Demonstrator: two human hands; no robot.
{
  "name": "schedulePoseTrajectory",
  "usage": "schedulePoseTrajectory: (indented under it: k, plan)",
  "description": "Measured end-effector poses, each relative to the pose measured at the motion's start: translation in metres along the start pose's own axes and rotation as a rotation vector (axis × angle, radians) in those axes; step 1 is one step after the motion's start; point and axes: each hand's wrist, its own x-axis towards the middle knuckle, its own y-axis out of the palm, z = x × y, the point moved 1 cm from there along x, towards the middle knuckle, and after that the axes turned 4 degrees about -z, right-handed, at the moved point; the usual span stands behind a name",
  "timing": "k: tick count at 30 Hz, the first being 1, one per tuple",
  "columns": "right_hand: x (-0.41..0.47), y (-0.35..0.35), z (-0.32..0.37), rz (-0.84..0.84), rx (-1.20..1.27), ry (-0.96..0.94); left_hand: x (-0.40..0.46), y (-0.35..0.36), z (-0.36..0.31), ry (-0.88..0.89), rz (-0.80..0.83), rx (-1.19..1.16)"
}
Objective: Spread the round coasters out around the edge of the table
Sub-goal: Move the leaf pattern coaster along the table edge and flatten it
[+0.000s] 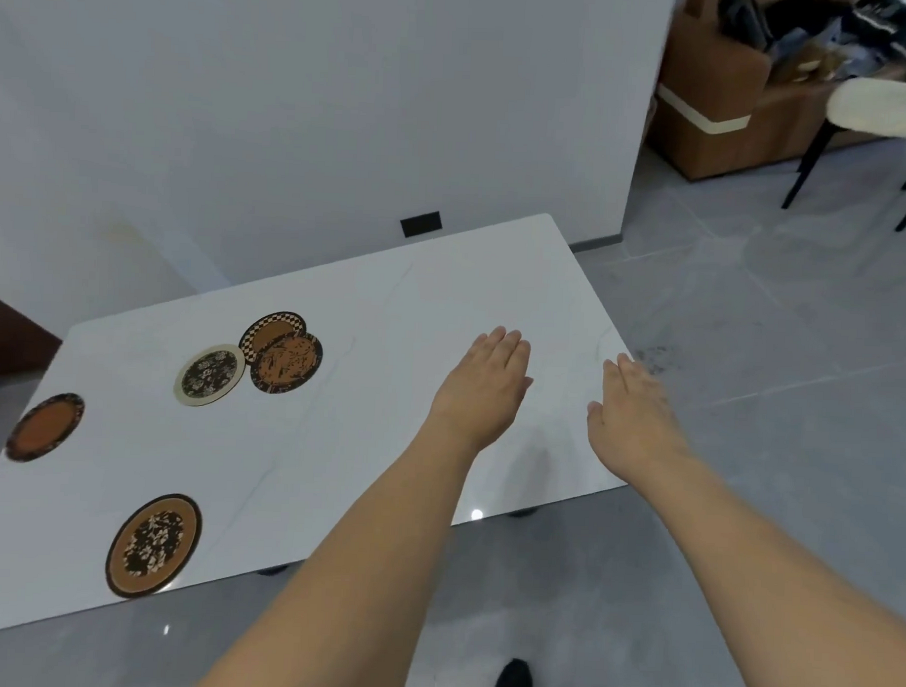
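On the glossy white table [370,309], set against a pale wall on grey floor tiles, five round coasters [211,375] lie toward its left part (two overlapping), while the left hand [483,385] and right hand [631,411] hover flat, empty, over its right end.

From where I stand, nothing here can be read: no words, brand marks or numbers anywhere. The round coasters [285,362] on the white table [442,302] carry only patterns, checks and floral speckle, and the dark wall plate [420,224] is blank.
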Motion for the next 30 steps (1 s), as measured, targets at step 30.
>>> schedulePoseTrajectory:
  k: [30]
  plan:
    - [0.124,0.038,0.131,0.394,0.132,-0.579,-0.031,0.003,0.117,-0.878,-0.131,-0.111]
